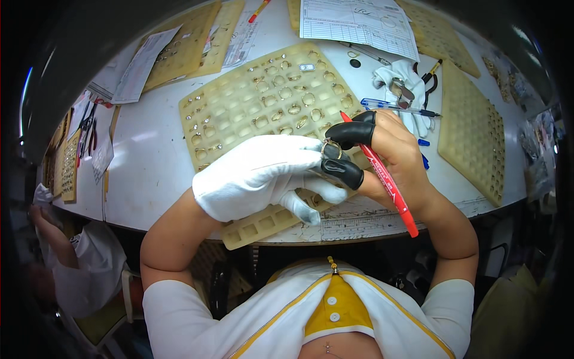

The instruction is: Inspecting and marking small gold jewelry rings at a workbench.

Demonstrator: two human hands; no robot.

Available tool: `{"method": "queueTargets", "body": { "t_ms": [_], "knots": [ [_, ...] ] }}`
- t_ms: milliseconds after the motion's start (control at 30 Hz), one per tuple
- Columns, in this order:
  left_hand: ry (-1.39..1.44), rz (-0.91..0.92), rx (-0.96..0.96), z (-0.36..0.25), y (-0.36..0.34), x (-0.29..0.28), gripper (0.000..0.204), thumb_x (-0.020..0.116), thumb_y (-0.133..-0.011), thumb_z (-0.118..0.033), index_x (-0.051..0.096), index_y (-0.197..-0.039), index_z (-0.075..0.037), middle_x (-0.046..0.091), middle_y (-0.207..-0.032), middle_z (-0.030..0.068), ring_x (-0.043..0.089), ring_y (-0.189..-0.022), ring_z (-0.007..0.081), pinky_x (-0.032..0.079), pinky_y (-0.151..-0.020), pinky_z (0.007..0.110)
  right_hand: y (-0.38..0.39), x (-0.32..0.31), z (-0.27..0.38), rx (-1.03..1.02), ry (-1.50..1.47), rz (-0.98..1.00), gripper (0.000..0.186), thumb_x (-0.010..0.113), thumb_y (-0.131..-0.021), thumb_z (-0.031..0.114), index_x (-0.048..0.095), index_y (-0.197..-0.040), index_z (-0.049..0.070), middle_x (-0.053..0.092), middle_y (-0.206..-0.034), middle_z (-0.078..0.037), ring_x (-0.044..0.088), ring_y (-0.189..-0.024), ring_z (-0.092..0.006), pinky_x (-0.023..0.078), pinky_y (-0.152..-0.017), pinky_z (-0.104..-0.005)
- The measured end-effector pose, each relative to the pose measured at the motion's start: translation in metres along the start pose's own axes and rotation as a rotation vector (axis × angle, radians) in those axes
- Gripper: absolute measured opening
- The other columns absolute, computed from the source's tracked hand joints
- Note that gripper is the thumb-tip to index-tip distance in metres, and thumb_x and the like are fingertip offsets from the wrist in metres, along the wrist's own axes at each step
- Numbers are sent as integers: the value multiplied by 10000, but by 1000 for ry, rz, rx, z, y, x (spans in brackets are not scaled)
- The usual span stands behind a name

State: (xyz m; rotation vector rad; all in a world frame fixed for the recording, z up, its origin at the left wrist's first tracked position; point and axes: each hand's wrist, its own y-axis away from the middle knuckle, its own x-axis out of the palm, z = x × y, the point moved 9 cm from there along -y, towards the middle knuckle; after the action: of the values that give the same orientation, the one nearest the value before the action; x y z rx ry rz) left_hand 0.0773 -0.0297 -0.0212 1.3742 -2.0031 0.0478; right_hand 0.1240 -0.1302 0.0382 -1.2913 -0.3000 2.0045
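Observation:
A gold-coloured ring [330, 149] is held up over a pale compartment tray [230, 128]. My left hand [257, 173], in a white cotton glove, has its upper fingertips at the ring's left side, the lower fingers curled below. Black finger covers sit on the thumb and index finger of my right hand [388, 143], which pinch the ring from the right. That same hand also holds a red marker pen [388, 185], lying slanted across the fingers with its tip pointing up and away. Many of the tray's pockets hold rings [278, 115]; my left hand hides part of its near side.
Another compartment tray [472, 131] lies at the right. Pliers [431, 78], a white glove [412, 119] and a blue pen [394, 106] lie beside it. Papers [359, 27] cover trays at the back. Someone else's arm [54, 239] shows at the far left.

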Motion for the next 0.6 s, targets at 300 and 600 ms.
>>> {"method": "queueTargets", "body": {
  "t_ms": [300, 600],
  "knots": [
    [-35, -77, 28, -1, -2, -4, 358, 529, -921, -208, 500, -1153, 63, 604, -1063, 181, 648, -882, 267, 577, -581, 344, 2, 1, -1, -8, -56, -45, 326, 700, -611, 100, 645, -929, 54, 479, -658, -53, 472, -628, -227, 374, -605, -330],
    [-113, 10, 25, -1, -1, -1, 340, 514, -940, -238, 515, -1118, 52, 615, -1018, 153, 627, -927, 222, 573, -685, 323, 2, -2, 9, -89, -99, -108, 258, 681, -556, 16, 652, -808, 62, 460, -615, -57, 473, -592, -236, 382, -582, -333]
  ]
}}
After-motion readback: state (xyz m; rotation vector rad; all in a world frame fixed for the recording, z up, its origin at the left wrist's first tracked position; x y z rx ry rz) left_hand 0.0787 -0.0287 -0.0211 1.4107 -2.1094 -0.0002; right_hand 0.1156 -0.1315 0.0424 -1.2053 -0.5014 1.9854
